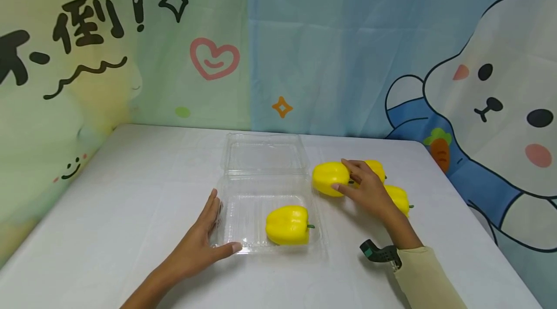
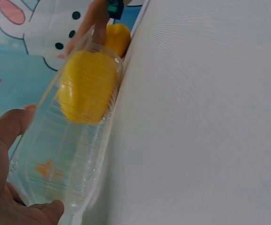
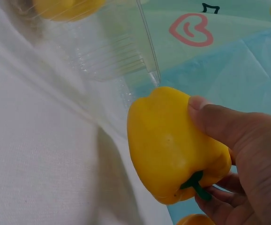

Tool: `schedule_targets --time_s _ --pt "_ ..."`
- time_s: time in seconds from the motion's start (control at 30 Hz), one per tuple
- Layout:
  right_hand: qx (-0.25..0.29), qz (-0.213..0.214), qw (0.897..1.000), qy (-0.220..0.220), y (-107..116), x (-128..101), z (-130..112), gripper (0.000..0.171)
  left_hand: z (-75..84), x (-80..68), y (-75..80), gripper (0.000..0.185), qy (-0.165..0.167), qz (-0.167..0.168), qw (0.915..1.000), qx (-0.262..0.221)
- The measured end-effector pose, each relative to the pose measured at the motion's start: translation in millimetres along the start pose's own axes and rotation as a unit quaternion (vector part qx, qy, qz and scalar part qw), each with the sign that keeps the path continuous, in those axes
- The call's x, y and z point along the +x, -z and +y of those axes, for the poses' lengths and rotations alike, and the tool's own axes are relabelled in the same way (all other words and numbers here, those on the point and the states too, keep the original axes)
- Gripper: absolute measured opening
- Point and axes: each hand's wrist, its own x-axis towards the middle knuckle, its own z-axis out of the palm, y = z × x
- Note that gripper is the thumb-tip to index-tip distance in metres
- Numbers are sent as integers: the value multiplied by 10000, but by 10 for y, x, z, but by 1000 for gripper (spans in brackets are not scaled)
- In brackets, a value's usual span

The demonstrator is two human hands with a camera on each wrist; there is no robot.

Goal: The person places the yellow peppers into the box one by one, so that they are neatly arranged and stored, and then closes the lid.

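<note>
Right now the right hand (image 1: 367, 188) has its thumb and fingers curled round a yellow pepper (image 1: 329, 178) that sits on the white table (image 1: 109, 212), just beside the right edge of the clear clamshell box (image 1: 243, 212). The right wrist view shows the grip well: the thumb lies across the pepper's shoulder and the other fingers wrap under near the green stem (image 3: 196, 183). Whether the pepper is still resting on the table or just off it, I can't tell.

Two more yellow peppers (image 1: 398, 198) lie behind that hand, toward the table's right edge. One pepper (image 1: 287, 224) already sits in the near tray of the box, at its right side, with the lid (image 1: 263, 153) laid open flat toward the far edge.

The left hand (image 1: 204, 241) rests flat against the box's near left corner, fingers straight and thumb along the front rim, holding nothing closed.

My worry is the box: it looks thin and light, so a pepper coming over the right wall could catch the rim and skid or tip it if that flat hand eases off. The pepper's skin also looks smooth and could slip from the fingers.
</note>
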Motion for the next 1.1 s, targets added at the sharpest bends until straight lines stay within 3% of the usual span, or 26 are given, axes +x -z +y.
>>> schedule_targets --time_s 0.3,0.53,0.97,1.1 --pt "1 279 9996 61 25 -16 -25 75 -11 -9 -5 119 -97 28 9999 50" --pt "378 555 9975 240 67 -56 -115 72 -26 -14 1 119 -127 -26 9999 42" --pt "1131 581 9907 481 100 -101 -325 68 -19 -6 7 118 -120 -33 9998 128" --pt "1137 594 9902 556 87 -110 -365 67 -8 -5 4 116 -132 -35 9997 182"
